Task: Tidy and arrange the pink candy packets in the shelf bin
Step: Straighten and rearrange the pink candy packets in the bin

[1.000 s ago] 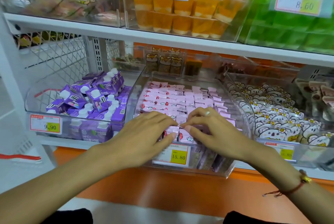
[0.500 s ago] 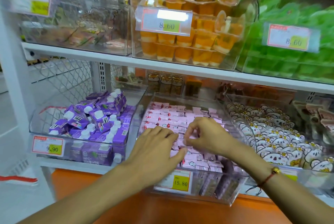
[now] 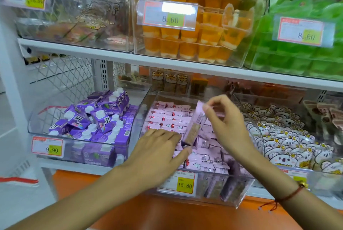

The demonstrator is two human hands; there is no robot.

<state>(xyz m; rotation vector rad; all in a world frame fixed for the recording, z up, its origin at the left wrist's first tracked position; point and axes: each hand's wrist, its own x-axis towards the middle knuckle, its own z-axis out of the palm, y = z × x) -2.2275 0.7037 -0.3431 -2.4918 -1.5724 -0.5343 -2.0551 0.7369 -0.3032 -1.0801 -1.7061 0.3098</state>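
Note:
A clear shelf bin (image 3: 239, 199) on the lower shelf holds several pink candy packets (image 3: 168, 115), rows at the back and a looser heap at the front. My right hand (image 3: 225, 127) pinches the top corner of one pink packet (image 3: 195, 124) and holds it upright above the heap; a brown bar shows through its lower window. My left hand (image 3: 157, 153) lies flat with straight fingers on the packets at the bin's front left.
A bin of purple drink cartons (image 3: 96, 118) stands to the left, a bin of white bear-print packets (image 3: 284, 137) to the right. Price tag 15.80 (image 3: 178, 183) hangs on the pink bin's front. Orange jelly cups (image 3: 194, 31) and green packs (image 3: 300, 59) fill the shelf above.
My right hand has lifted one pink packet up out of the heap. My left hand stayed pressed on the front packets. The camera tilted upward, showing more of the upper shelf.

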